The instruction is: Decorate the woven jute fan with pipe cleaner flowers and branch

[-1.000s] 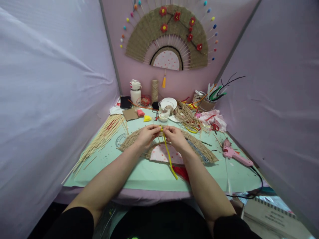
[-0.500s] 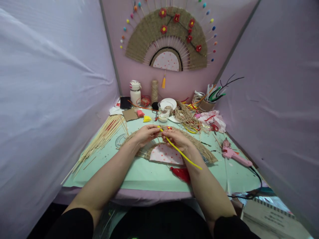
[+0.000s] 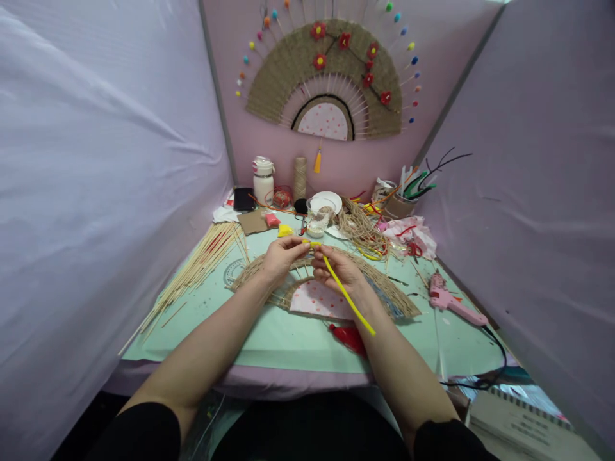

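Note:
A yellow pipe cleaner (image 3: 346, 293) is pinched between both hands, its long tail hanging down over my right wrist. My left hand (image 3: 284, 257) grips one end with thumb and fingers. Close beside it, my right hand (image 3: 340, 267) pinches the same strand a short way along. Beneath both hands lies a woven twine fan (image 3: 254, 274) with a pink spotted half-round centre (image 3: 319, 299), partly hidden by my hands and right forearm. A red tassel (image 3: 348, 338) rests at the fan's lower edge.
Bamboo sticks (image 3: 192, 275) spread at the left. A pink glue gun (image 3: 454, 301) with a black cord lies right. Behind are a twine bundle (image 3: 362, 227), a clear cup (image 3: 317, 221), a white bottle (image 3: 263, 181) and a twine spool (image 3: 300, 179). A finished fan (image 3: 273, 83) hangs on the back wall.
The pipe cleaner's free tail has swung from hanging between my hands to lying across my right wrist. My hands have shifted slightly, and a short stretch of it now shows between them.

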The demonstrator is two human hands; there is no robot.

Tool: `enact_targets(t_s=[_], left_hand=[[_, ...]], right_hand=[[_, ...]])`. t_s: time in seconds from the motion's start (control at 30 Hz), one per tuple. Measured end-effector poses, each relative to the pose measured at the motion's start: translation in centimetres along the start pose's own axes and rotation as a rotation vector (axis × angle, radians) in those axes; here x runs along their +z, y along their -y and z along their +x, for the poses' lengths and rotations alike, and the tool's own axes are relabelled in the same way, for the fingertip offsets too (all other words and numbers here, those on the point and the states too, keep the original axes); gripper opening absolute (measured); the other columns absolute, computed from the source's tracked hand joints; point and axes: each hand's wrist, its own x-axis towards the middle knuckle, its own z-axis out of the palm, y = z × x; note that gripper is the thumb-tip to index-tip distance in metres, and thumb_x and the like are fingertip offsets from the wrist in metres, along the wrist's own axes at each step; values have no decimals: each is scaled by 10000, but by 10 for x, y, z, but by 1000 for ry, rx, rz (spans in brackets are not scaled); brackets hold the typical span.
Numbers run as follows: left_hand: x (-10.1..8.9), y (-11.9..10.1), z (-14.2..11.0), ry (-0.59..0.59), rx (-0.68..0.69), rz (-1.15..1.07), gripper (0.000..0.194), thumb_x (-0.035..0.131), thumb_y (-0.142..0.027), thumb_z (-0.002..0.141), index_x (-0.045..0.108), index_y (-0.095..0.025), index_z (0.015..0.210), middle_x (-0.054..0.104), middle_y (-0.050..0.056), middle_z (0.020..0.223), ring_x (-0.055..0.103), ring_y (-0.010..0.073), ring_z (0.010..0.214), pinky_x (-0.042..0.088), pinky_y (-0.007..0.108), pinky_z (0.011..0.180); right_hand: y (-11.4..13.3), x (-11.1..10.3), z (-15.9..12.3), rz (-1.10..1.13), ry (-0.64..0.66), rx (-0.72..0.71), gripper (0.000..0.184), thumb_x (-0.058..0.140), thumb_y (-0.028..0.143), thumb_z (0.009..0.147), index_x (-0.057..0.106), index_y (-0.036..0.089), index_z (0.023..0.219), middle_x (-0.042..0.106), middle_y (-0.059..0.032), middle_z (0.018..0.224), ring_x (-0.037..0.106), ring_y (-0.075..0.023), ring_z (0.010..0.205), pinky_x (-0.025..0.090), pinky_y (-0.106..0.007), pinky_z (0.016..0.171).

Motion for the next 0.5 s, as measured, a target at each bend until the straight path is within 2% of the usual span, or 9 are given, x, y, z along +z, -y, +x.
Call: enact_targets(t_s=[0.1,0.27,0.4,0.5], left_hand=[[1,3,-1,-16,62,26,280,777,-324,579,685,-137,765,666,24,715,598,127,685,468,276,705],[4,2,-5,-49,130,69,259,757,-334,607,697,-144,772,683,39,752,606,138,710,475,279,717],[9,0,-10,-90,138,52,243,756,-314,605,686,-136,755,667,30,729,592,124,691,466,257,692],[13,1,-13,-102,110,21,237,753,-298,608,670,-129,753,656,26,721,589,114,681,466,247,683]], right_hand=[[-4,3,1,6,-53,-73,224,750,218,653,626,162,831,473,56,626,309,-28,466,262,-141,376],[-9,8,2,-42,-127,-182,266,769,236,613,677,151,847,418,74,550,293,-31,461,273,-158,390],[-18,9,8,-162,-218,-335,243,757,266,616,703,175,835,472,55,557,324,-53,484,269,-189,407],[-26,6,14,-249,-282,-451,247,757,295,604,715,190,823,551,30,655,332,-56,502,269,-204,423]])
